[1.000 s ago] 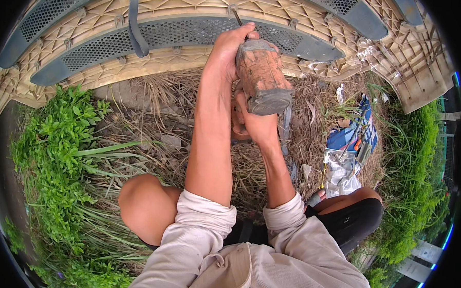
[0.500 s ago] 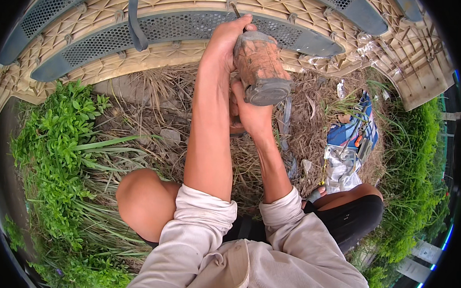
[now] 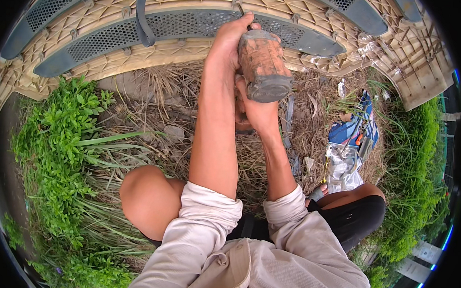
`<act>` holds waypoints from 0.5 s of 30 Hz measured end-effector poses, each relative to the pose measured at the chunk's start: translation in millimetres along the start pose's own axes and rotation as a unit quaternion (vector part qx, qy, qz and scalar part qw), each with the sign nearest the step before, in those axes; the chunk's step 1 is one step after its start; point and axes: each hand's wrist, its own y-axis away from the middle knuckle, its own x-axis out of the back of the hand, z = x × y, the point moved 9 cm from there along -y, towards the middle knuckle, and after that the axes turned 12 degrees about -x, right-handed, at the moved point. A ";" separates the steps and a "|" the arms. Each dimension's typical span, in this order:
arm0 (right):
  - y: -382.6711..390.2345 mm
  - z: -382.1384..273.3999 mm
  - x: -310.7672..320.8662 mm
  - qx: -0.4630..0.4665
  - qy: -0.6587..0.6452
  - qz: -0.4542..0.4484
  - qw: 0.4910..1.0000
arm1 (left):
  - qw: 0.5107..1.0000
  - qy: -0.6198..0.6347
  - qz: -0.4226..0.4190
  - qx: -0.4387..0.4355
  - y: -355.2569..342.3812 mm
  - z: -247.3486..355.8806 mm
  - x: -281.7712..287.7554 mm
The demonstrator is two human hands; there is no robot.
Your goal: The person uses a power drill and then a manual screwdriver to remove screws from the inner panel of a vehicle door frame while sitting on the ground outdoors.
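A worn orange-and-black power drill [image 3: 265, 60] is held up in front of me, its blunt rear end facing me. Its long thin bit [image 3: 240, 9] points at a mounting tab on a dark perforated grille strip [image 3: 181, 24]; I cannot tell whether it touches a screw there. My left hand [image 3: 229, 41] is closed around the front of the drill, thumb along the bit side. Below the drill's body, my right hand [image 3: 256, 105] wraps the handle, with its fingers mostly hidden. The drill's base [image 3: 244, 128] shows partly between my forearms.
A large beige ribbed plastic panel [image 3: 110, 77] arches across the far side, with a dark strap [image 3: 143, 24] hanging over it. Dry grass and stones [image 3: 173, 134] cover the ground. Tools lie on a blue bag [image 3: 346, 132] and silvery plastic [image 3: 342, 177] at right. Green plants [image 3: 60, 152] grow at left.
The drill, both hands and my knees sit slightly farther right in the view, and the drill a touch higher. The panel's left part has shifted right too. My grip looks the same.
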 end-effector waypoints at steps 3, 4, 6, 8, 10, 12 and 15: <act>-3.0 18.3 0.2 -0.028 -0.012 -0.016 0.999 | 0.997 -0.055 0.027 -0.037 2.1 7.3 0.1; -4.4 22.8 0.1 -0.029 -0.016 -0.018 0.999 | 0.997 -0.053 0.027 -0.041 1.3 8.3 -1.5; -4.0 33.4 -1.9 -0.029 -0.023 -0.016 0.999 | 0.998 -0.052 0.037 -0.011 -0.1 1.1 2.5; -3.2 42.0 -0.8 -0.025 -0.014 0.002 1.000 | 0.998 -0.053 0.041 -0.008 -1.3 -5.2 3.1; -6.0 51.1 0.8 0.010 0.056 0.020 0.998 | 0.997 -0.067 0.018 -0.039 -7.3 1.6 10.3; -7.1 54.2 1.1 0.000 0.056 0.022 0.998 | 0.996 -0.067 0.029 -0.044 -7.9 -0.5 12.4; 1.7 49.9 -3.1 -0.054 -0.011 0.024 0.998 | 0.997 -0.068 0.025 -0.017 -5.4 -2.0 11.2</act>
